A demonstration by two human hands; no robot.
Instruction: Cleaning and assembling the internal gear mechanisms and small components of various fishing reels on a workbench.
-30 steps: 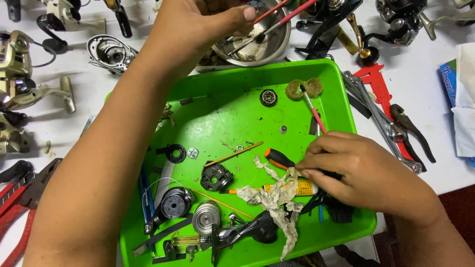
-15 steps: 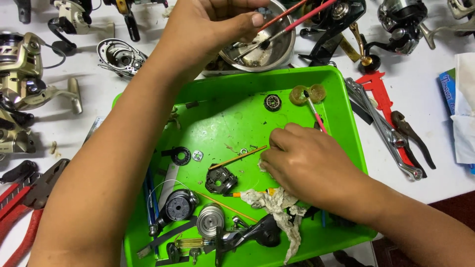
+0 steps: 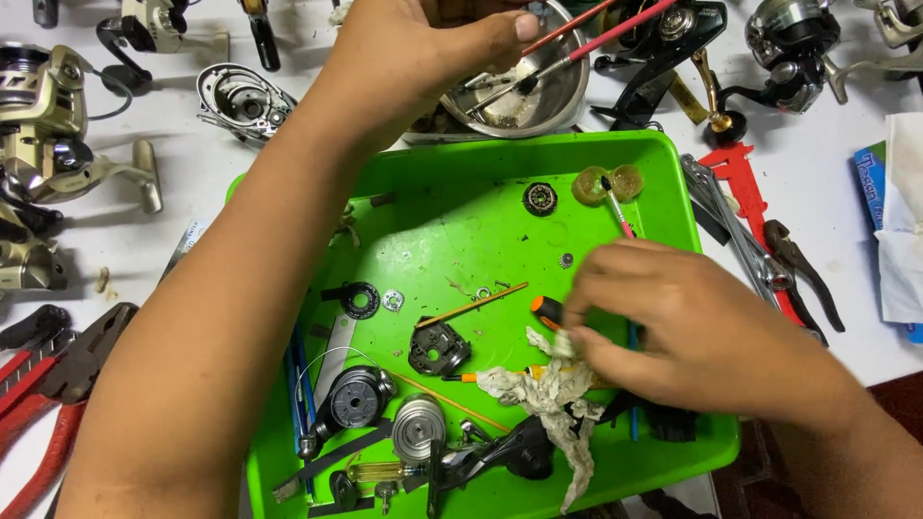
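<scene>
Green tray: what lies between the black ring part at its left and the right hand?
In the head view, between the black ring part and the right hand: a small washer and a thin orange rod.

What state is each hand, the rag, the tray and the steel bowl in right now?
Left hand: closed on thin red sticks, over the bowl.
Right hand: blurred, fingers on the rag.
Rag: crumpled, dirty.
Green tray: littered with small parts.
Steel bowl: upright, smeared inside.

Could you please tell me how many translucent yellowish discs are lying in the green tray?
2: the yellowish discs lie side by side, touching, in the far right corner of the green tray, beyond the right hand. The hands may hide others.
</scene>
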